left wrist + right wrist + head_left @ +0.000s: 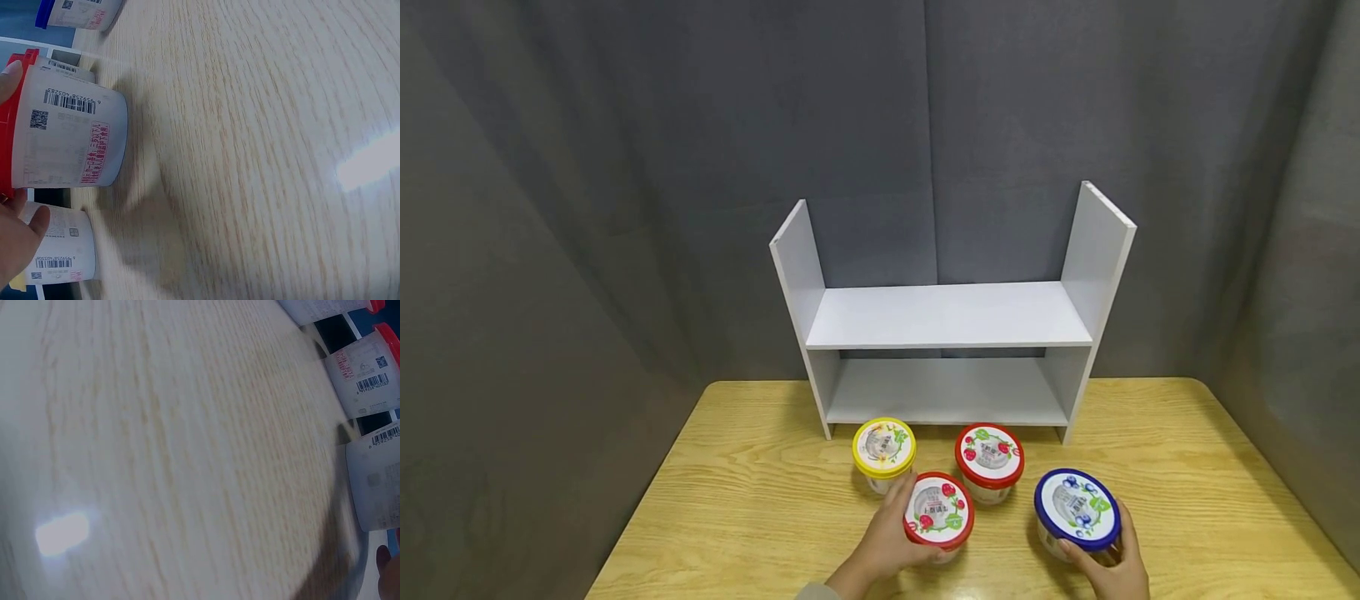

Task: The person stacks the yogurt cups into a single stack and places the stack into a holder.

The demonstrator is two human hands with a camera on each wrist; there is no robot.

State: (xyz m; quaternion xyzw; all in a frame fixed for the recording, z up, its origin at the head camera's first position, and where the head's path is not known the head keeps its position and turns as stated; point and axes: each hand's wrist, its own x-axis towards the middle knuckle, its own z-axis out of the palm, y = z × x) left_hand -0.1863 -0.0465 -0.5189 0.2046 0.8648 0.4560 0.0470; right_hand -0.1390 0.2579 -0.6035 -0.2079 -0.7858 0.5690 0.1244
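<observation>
1. Front red-lidded tub, on the table; I find the left hand pinching it at the lid;
2. Blue-lidded tub, its three o'clock; right hand pinching that;
3. Yellow-lidded tub, eleven o'clock; white shelf, twelve;

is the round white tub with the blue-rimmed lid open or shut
Shut: in the head view, the blue-rimmed printed lid covers the whole top of the round white tub, which the right hand grips.
</observation>
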